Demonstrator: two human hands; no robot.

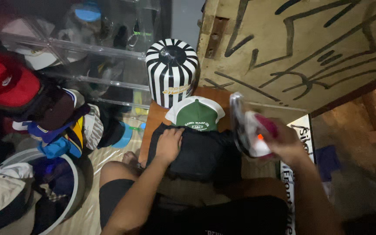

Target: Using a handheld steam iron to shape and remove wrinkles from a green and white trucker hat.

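Observation:
My left hand (pixel 169 144) lies flat on a folded black garment (pixel 196 153) that rests on a small wooden stand (pixel 155 117). Just beyond the garment sits a green and white trucker cap (pixel 196 113). My right hand (pixel 283 141) is raised to the right of the stand and grips a blurred white and pink object in clear plastic wrap (pixel 251 128). Behind the cap stands a black and white striped cylinder (pixel 172 72).
Clear shelves (pixel 88 48) at the back left hold caps. A rack of stacked caps (pixel 57 122) hangs at left, above a round basket (pixel 72 174) of more caps. A painted board (pixel 301 48) leans at the right. My bare knee (pixel 114 169) is below the stand.

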